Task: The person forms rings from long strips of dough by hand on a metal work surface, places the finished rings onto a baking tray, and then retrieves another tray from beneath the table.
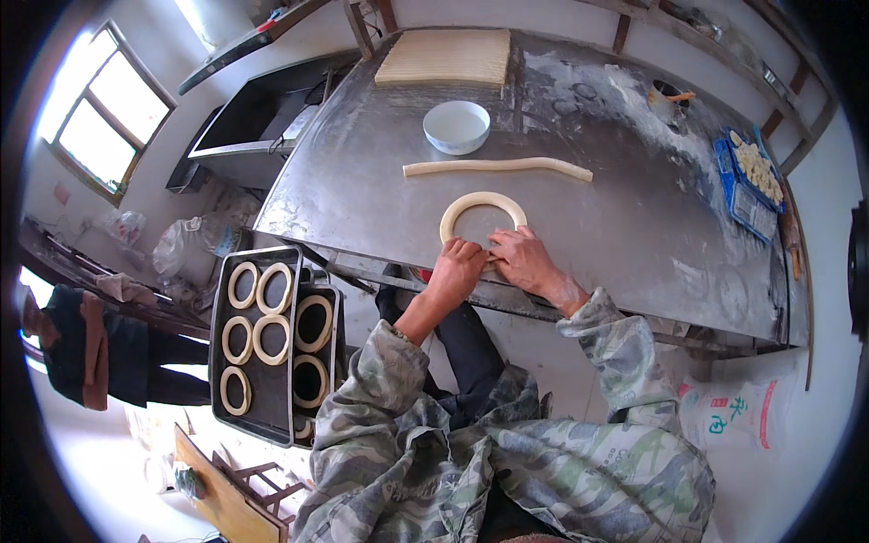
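Observation:
A rope of pale dough is bent into a dough ring [484, 199] near the front edge of the metal table [353, 190]. At the ring's near side, my left hand [460, 262] has its fingers closed on one end. My right hand [522, 258] pinches the dough just beside it, and the two hands almost touch. The fingers hide how the ends meet. Beyond the ring lies a straight dough rope [498, 166]. A white bowl [456, 127] with a faint bluish side stands past that rope.
Black trays [217, 362] with several dough rings stand left of me. A ridged dough slab [444, 56] lies at the table's far end. At the right are a blue scale [753, 215] with dough pieces, a rolling pin [789, 226] and a metal cup [665, 101]. A person [100, 348] stands far left.

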`<state>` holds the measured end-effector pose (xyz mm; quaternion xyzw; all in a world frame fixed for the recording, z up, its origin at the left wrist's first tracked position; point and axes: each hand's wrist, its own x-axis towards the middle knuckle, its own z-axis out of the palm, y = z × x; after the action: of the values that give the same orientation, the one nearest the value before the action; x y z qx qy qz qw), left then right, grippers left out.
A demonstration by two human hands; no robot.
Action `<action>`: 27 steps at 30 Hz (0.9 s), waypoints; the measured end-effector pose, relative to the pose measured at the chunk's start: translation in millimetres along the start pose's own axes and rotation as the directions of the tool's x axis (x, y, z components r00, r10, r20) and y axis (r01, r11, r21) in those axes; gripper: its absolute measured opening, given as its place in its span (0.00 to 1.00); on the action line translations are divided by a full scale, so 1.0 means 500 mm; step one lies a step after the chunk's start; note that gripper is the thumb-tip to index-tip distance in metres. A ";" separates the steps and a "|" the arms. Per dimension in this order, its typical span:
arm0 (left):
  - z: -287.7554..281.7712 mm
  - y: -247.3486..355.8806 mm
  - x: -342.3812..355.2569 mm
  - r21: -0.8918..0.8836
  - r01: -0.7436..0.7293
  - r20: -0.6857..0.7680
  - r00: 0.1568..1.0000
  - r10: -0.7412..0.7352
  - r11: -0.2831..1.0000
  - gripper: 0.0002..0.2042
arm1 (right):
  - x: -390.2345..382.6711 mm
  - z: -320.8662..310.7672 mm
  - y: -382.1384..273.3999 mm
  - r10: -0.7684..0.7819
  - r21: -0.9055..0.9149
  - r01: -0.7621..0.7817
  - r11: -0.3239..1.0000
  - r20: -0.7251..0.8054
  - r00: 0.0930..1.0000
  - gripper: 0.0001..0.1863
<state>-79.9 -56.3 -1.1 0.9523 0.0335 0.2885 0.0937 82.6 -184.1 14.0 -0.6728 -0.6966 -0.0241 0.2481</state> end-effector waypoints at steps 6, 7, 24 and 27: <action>-0.057 -0.027 -0.002 0.068 -0.056 0.031 0.998 0.054 0.996 0.11 | 0.022 -0.005 -0.032 0.014 0.052 -0.016 0.999 0.032 0.999 0.10; -0.062 -0.034 -0.001 0.047 -0.086 0.063 0.995 0.083 0.995 0.11 | 0.025 0.005 -0.037 -0.019 0.029 0.018 0.999 0.022 1.000 0.11; -0.059 -0.066 0.085 0.315 0.667 0.130 0.674 -0.727 0.675 0.16 | 0.081 -0.002 0.093 0.365 -0.085 -0.398 0.914 -0.262 0.894 0.12; -0.021 -0.074 0.092 0.291 0.709 0.048 0.660 -0.750 0.642 0.12 | 0.091 0.038 0.117 0.404 -0.161 -0.449 0.879 -0.248 0.880 0.12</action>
<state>-48.1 -12.8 25.1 0.8812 0.4434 0.1401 0.0856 133.7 -129.6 -3.1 -0.8267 -0.4939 -0.1131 0.2447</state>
